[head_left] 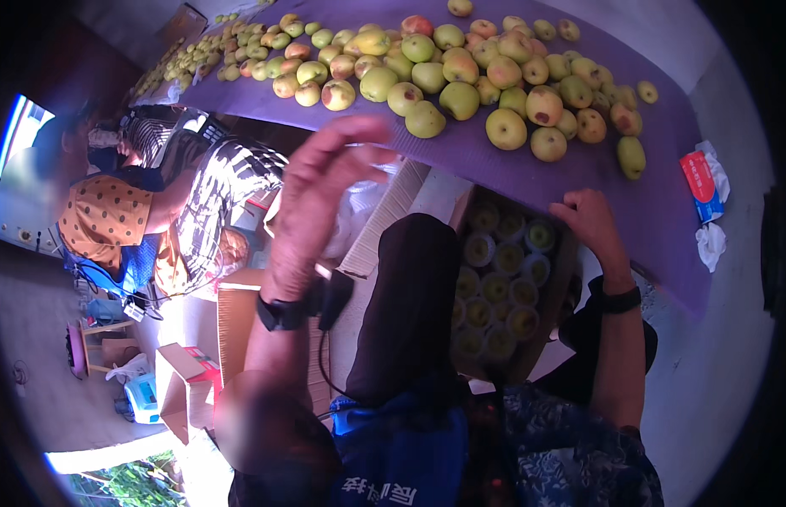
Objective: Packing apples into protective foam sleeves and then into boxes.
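Observation:
My left hand (320, 203) is raised in front of a carton of white packing material, its fingers bent and spread, with nothing seen in it. At the near edge of the purple-covered table (494, 171), my right hand (588, 222) is curled like a fist; no object shows in it, and its palm is hidden. Between my knees is a cardboard box (561, 272) holding rows of yellow-green apples (496, 288), many in foam net sleeves. Loose apples (425, 119), green, yellow and reddish, some with brown spots, are heaped along the table. I wear dark bands on both wrists.
Another person (108, 209) in a spotted orange top sits at the left. An open carton (393, 209) of white packing stuff stands under the table edge; more cardboard boxes (241, 317) are at my left. A tissue pack (702, 184) lies on the right.

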`<act>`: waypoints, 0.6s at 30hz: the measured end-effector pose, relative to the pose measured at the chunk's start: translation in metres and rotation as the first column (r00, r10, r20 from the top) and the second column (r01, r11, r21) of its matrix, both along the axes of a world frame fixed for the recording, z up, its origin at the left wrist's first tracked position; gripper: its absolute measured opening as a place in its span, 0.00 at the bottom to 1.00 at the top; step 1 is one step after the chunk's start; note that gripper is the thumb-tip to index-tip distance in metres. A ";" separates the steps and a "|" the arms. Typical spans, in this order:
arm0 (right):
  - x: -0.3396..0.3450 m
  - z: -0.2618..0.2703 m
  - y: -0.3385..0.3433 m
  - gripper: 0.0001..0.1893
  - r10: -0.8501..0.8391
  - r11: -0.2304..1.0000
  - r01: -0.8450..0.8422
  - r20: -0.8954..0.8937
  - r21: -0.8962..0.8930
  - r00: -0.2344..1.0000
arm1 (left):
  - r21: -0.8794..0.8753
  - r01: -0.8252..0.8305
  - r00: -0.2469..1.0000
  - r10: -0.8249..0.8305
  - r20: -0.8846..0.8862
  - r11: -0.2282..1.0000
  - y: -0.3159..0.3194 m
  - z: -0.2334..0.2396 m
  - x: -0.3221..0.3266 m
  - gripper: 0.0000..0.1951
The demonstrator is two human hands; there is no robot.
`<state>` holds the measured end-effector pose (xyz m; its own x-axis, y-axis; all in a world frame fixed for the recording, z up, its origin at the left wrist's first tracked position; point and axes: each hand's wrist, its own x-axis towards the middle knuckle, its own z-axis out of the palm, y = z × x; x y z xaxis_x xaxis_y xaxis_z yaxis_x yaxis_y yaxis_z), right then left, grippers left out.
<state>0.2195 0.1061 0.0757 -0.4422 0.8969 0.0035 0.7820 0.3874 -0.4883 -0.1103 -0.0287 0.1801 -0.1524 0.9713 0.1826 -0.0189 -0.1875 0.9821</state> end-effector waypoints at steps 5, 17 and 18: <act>-0.002 0.002 0.000 0.19 0.027 0.998 -0.030 0.043 0.062 0.999 | -0.304 -0.514 0.772 0.278 -0.571 0.802 -0.008 -0.113 -0.126 0.41; 0.000 -0.001 -0.003 0.21 -0.065 0.998 0.065 0.018 -0.009 0.998 | -0.840 -0.373 0.874 -0.155 -0.460 0.393 0.025 -0.211 -0.125 0.74; -0.007 -0.002 -0.002 0.21 -0.046 0.999 0.046 0.007 -0.015 0.999 | -0.797 -0.434 0.817 -0.190 -0.545 0.421 0.025 -0.235 -0.157 0.76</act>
